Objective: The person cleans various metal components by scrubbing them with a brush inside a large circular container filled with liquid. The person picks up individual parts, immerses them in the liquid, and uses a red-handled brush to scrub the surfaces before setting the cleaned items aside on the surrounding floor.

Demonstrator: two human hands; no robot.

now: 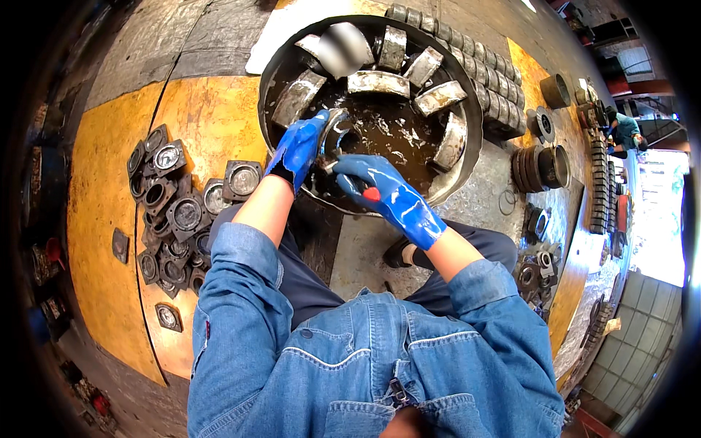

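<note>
Both my hands wear blue rubber gloves, wet and shiny, over a wide round pan (476,95) of dark, oily liquid. My left hand (298,150) grips a round metal part (336,130) at the pan's near left side. Closed around a tool with a red handle end (372,194), my right hand (380,191) is close beside that part. The tool's dark working end is partly hidden, so its kind is unclear. Several curved metal blocks, such as a wide one (378,83), sit around the pan's inner wall. A pale blurred patch covers something at the far rim.
A heap of square metal housings (186,213) lies to the left on yellow boards. Behind the pan on the right stand rows of dark cylindrical parts (496,91). Metal rings (540,169) and smaller parts lie farther right. Another person (626,133) bends over at the far right.
</note>
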